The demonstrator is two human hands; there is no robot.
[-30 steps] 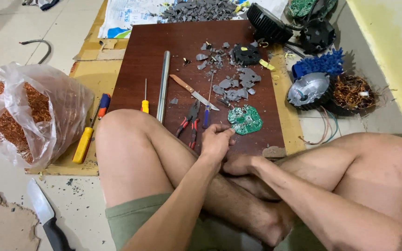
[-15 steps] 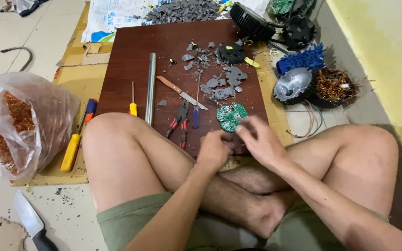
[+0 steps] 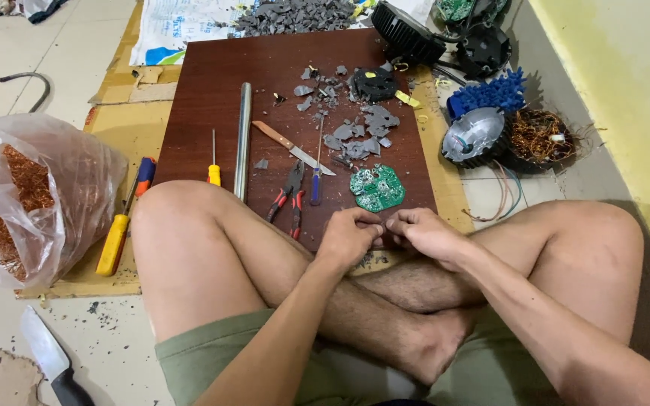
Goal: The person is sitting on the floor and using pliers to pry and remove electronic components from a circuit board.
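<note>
Both fists meet at the near edge of the dark wooden board.
Your left hand and right hand are clenched knuckle to knuckle; whatever they pinch is hidden. The green circuit board beside them looks light, stiff and brittle: take it by its rim.

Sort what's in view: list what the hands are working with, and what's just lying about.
In hand:
left hand and right hand, fingertips together over something too small to tell
green circuit board, nearest

Lying about:
red pliers
knife
metal rod
bag of copper wire

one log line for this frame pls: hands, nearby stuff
left hand: curled, contents hidden | right hand: curled, touching left | nearest: green circuit board, apart | pliers on brown board | posture: cross-legged
</note>
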